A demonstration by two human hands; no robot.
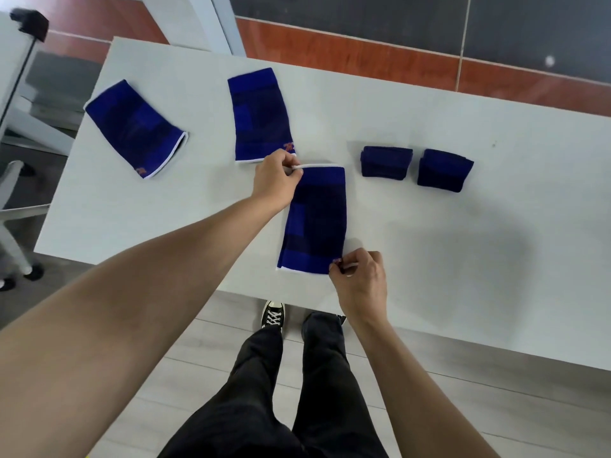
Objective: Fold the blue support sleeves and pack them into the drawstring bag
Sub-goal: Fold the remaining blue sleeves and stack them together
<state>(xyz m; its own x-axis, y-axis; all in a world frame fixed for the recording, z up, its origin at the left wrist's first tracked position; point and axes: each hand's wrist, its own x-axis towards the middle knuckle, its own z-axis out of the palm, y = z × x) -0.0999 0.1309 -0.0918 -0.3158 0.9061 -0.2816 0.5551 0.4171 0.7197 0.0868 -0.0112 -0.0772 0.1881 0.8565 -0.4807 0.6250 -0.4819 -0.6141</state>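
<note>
A blue support sleeve [315,219] with white edging lies flat and lengthwise near the front of the white table [463,242]. My left hand [276,180] pinches its far left corner. My right hand [360,279] pinches its near right corner. Two more sleeves lie flat farther back: one [261,115] just beyond my left hand, another [135,128] at the far left, turned at an angle. Two folded dark blue sleeves [386,161] [444,171] sit side by side to the right. No drawstring bag is in view.
The table's near edge runs just below my right hand, with my legs and a black sneaker [272,315] beneath it. An office chair base [16,226] stands at the left. A black device on a stand [31,24] is at the top left.
</note>
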